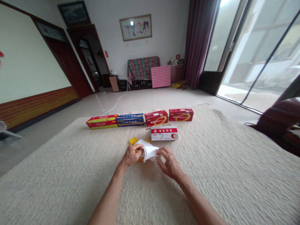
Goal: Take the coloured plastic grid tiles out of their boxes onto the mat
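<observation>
My left hand [132, 155] and my right hand [170, 162] pinch a white sheet [150, 152] between them, which curls over into a loop. It looks like paper or thin cloth; I cannot tell which. Something yellow [133, 141] lies under and behind the sheet, partly covered by it and my left hand. Just beyond the hands stands a white and red box [164, 133] with printed characters. A row of boxes lies farther back: a red and yellow box [102, 122], a blue box [130, 120], and two red boxes, one nearer the middle [156, 118] and another at the right [181, 115].
The boxes rest on a cream quilted cover [70, 175]. Past its far edge is a tiled floor with a white cable [119, 99]. A low cabinet [140, 84] draped in cloths stands by the far wall. Glass doors [262, 53] are at the right.
</observation>
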The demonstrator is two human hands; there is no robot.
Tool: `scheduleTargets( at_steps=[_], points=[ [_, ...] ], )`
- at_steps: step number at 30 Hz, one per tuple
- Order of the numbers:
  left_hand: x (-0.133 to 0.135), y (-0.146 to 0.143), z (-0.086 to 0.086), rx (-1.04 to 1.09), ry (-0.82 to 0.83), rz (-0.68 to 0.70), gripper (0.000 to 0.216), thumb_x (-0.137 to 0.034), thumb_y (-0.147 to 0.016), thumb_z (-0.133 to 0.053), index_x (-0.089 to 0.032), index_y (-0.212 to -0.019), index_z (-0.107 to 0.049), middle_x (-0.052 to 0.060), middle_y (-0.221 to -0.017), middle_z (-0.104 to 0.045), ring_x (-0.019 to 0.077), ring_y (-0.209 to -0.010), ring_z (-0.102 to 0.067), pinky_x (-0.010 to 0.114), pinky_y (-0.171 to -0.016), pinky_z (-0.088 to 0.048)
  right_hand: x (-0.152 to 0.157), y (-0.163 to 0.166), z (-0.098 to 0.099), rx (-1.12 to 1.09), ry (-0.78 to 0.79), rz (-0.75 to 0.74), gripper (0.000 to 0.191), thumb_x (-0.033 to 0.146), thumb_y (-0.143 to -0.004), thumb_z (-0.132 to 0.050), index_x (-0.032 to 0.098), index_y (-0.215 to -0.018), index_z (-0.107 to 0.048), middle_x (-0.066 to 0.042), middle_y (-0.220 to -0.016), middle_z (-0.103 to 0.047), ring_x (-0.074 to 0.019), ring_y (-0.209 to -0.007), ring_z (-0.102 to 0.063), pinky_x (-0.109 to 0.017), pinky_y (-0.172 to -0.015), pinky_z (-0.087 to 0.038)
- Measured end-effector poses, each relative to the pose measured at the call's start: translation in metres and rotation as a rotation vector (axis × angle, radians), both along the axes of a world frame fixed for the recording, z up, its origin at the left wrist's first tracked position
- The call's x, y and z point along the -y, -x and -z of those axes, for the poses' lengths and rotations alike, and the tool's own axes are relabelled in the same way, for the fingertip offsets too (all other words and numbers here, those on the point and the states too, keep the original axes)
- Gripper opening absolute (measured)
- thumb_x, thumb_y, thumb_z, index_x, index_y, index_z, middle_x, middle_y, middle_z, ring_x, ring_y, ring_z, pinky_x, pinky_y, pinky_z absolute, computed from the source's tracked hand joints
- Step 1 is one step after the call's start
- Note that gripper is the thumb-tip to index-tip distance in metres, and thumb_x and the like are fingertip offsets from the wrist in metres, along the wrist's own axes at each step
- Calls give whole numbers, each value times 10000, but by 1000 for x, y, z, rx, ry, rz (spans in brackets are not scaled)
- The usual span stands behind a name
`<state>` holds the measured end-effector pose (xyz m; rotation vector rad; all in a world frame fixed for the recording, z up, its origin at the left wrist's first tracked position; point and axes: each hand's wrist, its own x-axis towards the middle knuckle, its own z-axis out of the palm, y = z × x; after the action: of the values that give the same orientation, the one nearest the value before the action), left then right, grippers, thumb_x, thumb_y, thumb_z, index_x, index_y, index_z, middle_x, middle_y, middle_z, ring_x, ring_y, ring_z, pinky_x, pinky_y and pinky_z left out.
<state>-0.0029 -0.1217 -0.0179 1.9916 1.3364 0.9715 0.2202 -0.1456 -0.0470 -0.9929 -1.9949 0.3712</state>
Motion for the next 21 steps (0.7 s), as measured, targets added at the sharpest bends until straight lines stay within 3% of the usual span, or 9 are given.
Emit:
scheduleTargets(
  at_steps=[4,8,12,17,21],
  points=[
    [-15,6,2,57,21,-120,350,-318,-861,-519,-139,-1108,-691,77,-874,-750,185,-779,-690,248,-667,-511,0,-1,-6,-168,104,-5,112,196,-830,-533,217,-909,-610,-36,-892,-624,-182,-850,-601,-316,-777,-478],
    [-32,14,13,9,24,-236,367,-208,-766,-590,-151,-1115,-690,72,-853,-756,182,-744,-695,242,-646,-497,-5,0,6,-273,102,101,152,272,-860,-528,214,-974,-609,-61,-991,-629,-200,-953,-602,-342,-856,-479],
    [-38,13,19,35,-5,-268,397,-200,-729,-624,-149,-1117,-691,79,-851,-758,197,-787,-703,247,-670,-496,-10,4,22,-205,148,147,192,263,-830,-550,204,-1005,-603,-75,-1009,-632,-210,-939,-606,-351,-834,-483],
    [-50,4,15,140,69,-289,317,-301,-792,-584,-151,-1039,-713,74,-850,-759,183,-723,-700,239,-604,-499,-9,16,29,-37,186,184,244,231,-801,-577,181,-1038,-600,-82,-973,-662,-228,-892,-597,-372,-824,-451],
    [-60,11,12,103,50,-395,283,-334,-775,-615,-177,-982,-729,81,-942,-757,204,-875,-701,274,-768,-523,-8,23,29,10,210,235,239,224,-788,-603,175,-1021,-618,-77,-951,-675,-224,-876,-594,-357,-810,-424]
  ],
)
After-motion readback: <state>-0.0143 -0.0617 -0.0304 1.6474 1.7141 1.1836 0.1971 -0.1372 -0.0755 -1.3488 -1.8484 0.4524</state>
